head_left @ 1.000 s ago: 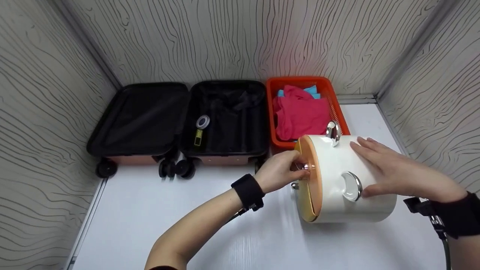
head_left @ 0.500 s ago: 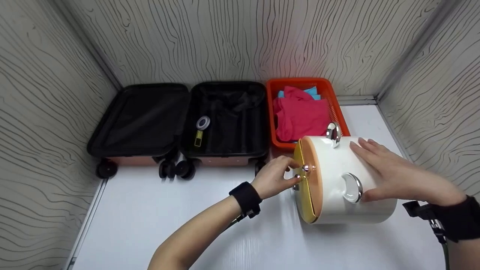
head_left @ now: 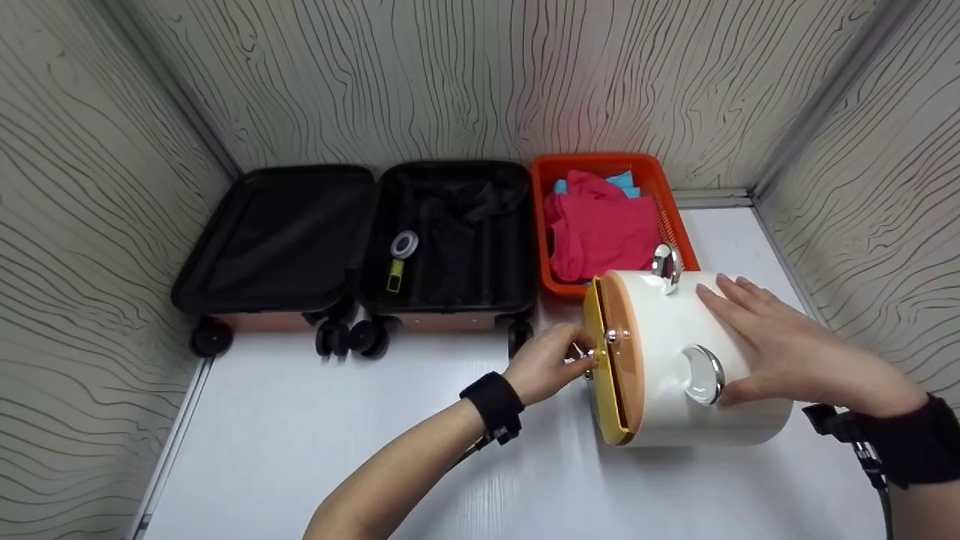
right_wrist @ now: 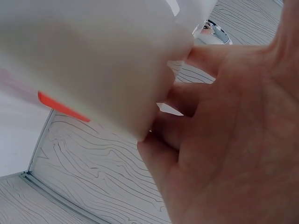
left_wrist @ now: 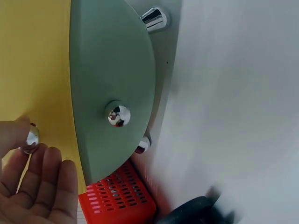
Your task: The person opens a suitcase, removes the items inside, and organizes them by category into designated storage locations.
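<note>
A rounded white drawer box with silver crescent-shaped fittings stands on the right of the table. Its left face carries an orange drawer front and a yellow drawer front, which sticks out slightly past the orange one. My left hand pinches the yellow drawer's silver ball knob between thumb and fingers. A green drawer front with its own knob shows in the left wrist view. My right hand rests on the box's top, fingers spread; the drawers' insides are hidden.
An orange-red basket of pink and blue cloth stands behind the box. Left of it lies an opened suitcase, black inside, with a round white item on a yellow tag. Patterned walls enclose the table.
My left hand has let go of the orange drawer's knob and moved down-left to pinch the yellow one. The yellow front has come out a little leftward. My right hand stays put.
</note>
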`<state>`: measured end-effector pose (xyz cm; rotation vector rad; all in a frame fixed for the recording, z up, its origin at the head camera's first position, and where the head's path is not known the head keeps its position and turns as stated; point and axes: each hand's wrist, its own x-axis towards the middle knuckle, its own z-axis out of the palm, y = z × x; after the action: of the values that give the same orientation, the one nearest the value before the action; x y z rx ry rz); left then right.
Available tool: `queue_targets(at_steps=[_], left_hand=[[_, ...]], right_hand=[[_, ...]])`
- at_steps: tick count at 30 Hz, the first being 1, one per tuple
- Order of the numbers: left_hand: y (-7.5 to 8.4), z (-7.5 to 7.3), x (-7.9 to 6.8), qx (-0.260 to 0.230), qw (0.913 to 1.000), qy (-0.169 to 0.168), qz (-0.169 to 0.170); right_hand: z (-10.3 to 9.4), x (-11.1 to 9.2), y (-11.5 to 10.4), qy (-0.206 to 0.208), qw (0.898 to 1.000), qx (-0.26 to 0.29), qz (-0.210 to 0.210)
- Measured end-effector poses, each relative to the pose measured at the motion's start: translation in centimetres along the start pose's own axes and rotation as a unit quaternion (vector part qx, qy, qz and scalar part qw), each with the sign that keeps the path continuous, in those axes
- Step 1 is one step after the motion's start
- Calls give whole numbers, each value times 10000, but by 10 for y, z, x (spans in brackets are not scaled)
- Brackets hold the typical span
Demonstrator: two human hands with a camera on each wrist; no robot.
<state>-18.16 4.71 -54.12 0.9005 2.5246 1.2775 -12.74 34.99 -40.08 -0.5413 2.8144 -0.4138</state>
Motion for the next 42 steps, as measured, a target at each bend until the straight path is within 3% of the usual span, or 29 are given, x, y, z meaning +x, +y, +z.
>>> queue_targets(at_steps=[7,17,25,30,35,42], left_hand=[[-14,-16,-17,34,9998,198,68],[-30,-41,-43,-173,9994,268,-139],[-35,-53,-46,-157,9998,60,-128],[-39,-84,-43,406,9985,206,-303],[-50,-134,-33,1333,9852,724,-801],[-84,-192,-11,2423,9464,822,-1972]], right_hand=[[-3,-2,-2,-34,9999,37,121],[-3,-1,0,-84,9998,105,125],[-1,0,0,-65,9998,128,108],[-2,-1,0,-47,9999,118,109],[-2,-1,0,-20,9999,149,53],[0,-1,1,30,9997,224,34]])
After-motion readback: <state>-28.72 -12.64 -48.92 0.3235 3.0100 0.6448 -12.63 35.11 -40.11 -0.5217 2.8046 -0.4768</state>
